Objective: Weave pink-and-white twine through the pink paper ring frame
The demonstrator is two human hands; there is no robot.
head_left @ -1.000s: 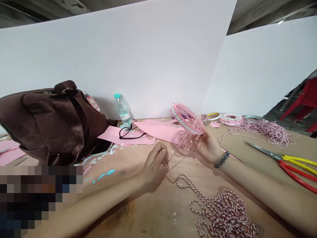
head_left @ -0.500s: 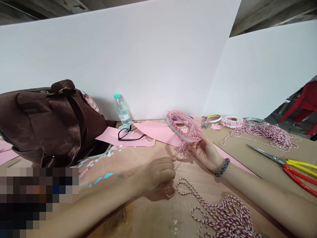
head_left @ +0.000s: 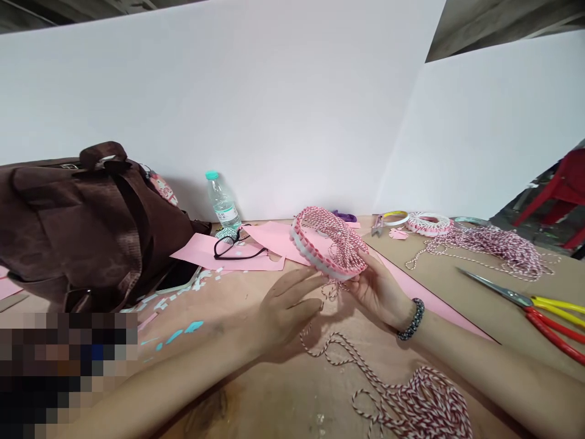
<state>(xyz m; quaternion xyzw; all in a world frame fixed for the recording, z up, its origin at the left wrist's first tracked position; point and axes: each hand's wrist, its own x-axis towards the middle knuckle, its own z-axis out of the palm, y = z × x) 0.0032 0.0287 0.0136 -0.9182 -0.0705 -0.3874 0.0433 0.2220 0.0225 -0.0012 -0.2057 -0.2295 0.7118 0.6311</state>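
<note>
My right hand (head_left: 381, 289) grips the near right edge of a ring (head_left: 320, 262) with a white band and pink looped edging. Red-and-white twisted cord criss-crosses inside it, and the ring is tilted up above the table. My left hand (head_left: 290, 308) is just left of the ring, fingers stretched toward its lower edge and thumb apart. Whether a fingertip touches the ring I cannot tell. A strand of cord runs from near my left thumb to a loose pile of red-and-white cord (head_left: 427, 405) on the near table.
Scissors (head_left: 516, 297) with red and yellow handles lie at right, near another cord heap (head_left: 507, 250) and a finished-looking ring (head_left: 429, 224). Pink paper (head_left: 269, 241), glasses (head_left: 240, 255), a water bottle (head_left: 223, 204) and a brown bag (head_left: 91, 225) stand or lie left and behind.
My left hand has gone from curled to stretched fingers and moved up to the ring. The ring has shifted slightly left and down in my right hand.
</note>
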